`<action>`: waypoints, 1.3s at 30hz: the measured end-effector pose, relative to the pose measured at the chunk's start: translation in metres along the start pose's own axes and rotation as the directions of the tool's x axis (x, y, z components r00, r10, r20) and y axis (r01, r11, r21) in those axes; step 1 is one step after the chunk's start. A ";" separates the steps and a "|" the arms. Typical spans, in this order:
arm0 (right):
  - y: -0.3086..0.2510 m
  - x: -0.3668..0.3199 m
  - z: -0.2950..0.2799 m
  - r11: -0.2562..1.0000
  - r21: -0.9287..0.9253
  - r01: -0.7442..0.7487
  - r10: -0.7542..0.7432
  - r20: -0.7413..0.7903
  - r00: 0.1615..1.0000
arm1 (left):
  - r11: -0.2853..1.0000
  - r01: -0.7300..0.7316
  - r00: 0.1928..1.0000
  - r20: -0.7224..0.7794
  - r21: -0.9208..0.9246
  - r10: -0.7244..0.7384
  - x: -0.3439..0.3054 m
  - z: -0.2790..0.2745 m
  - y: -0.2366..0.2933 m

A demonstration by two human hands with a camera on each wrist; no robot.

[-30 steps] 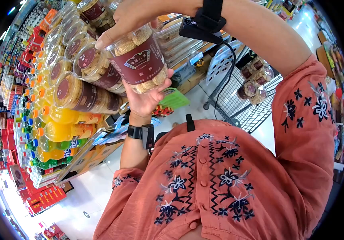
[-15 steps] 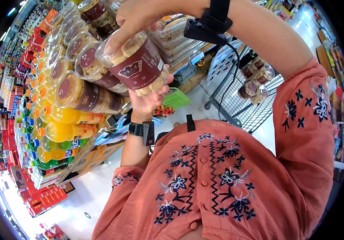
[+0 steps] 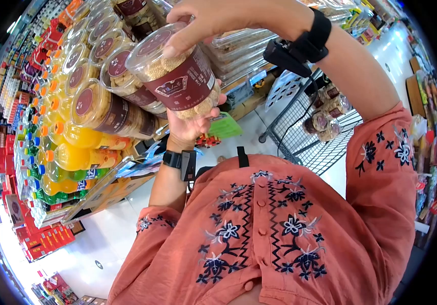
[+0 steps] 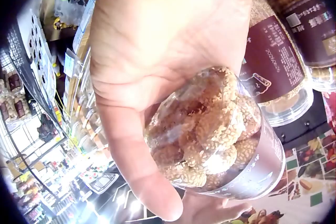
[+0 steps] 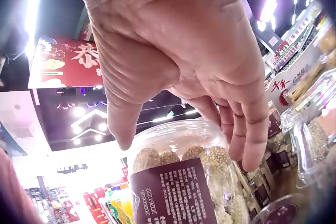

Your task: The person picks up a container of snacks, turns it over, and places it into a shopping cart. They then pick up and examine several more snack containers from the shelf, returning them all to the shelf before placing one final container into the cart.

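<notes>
A clear plastic jar of sesame cookies (image 3: 180, 86), with a maroon label and a round clear lid, is held tilted between both hands. From below, my left hand (image 3: 185, 127) supports it, the thumb curled along the base and the sesame-coated pieces showing through in the left wrist view. At the lid end, my right hand (image 3: 213, 20) grips the jar, its thumb on the near side and its fingers round the far side. In the right wrist view, printed text and dates on the label (image 5: 173, 192) face the camera.
Similar jars (image 3: 109, 109) stack to the left beside the held one. Orange drink bottles (image 3: 78, 152) stand below them. Clear plastic packs (image 3: 238, 56) lie behind the hands. To the right is a wire shopping cart (image 3: 305, 147) holding several jars (image 3: 325, 122).
The jar has turned in the hands, its label rotating and its lid tipping into fuller view. My right hand has shifted to the right, its thumb moving over the lid edge.
</notes>
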State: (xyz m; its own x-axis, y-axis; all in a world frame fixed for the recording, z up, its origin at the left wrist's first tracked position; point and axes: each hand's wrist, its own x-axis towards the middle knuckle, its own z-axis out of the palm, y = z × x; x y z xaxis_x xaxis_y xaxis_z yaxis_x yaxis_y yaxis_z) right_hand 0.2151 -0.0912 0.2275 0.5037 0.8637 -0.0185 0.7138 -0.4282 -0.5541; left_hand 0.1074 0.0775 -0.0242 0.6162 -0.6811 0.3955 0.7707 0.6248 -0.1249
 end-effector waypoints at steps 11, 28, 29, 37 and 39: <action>0.059 -0.015 0.048 0.994 0.075 0.074 -0.048 -0.309 0.950 | 0.999 -0.038 0.999 -0.019 0.012 0.038 0.004 -0.004 0.001; 0.065 -0.027 0.056 0.953 0.300 0.030 0.054 -0.269 0.962 | 0.999 -0.035 0.997 -0.071 -0.020 0.034 0.008 -0.013 -0.004; 0.061 -0.030 0.056 0.948 0.316 0.025 0.063 -0.265 0.962 | 0.999 -0.044 0.996 -0.076 -0.003 0.044 0.006 -0.015 -0.004; 0.056 -0.036 0.056 0.880 0.475 0.017 0.068 -0.161 0.985 | 0.998 -0.058 0.988 -0.142 -0.013 0.055 0.002 -0.023 0.005; 0.054 -0.038 0.057 0.868 0.497 0.003 0.077 -0.141 0.987 | 0.998 -0.062 0.984 -0.168 -0.006 0.061 0.003 -0.022 0.008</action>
State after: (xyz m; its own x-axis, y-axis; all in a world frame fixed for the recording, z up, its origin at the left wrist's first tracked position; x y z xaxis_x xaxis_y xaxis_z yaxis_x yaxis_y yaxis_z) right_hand 0.2070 -0.1316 0.1509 0.6208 0.7819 0.0566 0.3797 -0.2367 -0.8943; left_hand 0.1188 0.0719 -0.0435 0.6802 -0.6963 0.2292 0.7317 0.6639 -0.1545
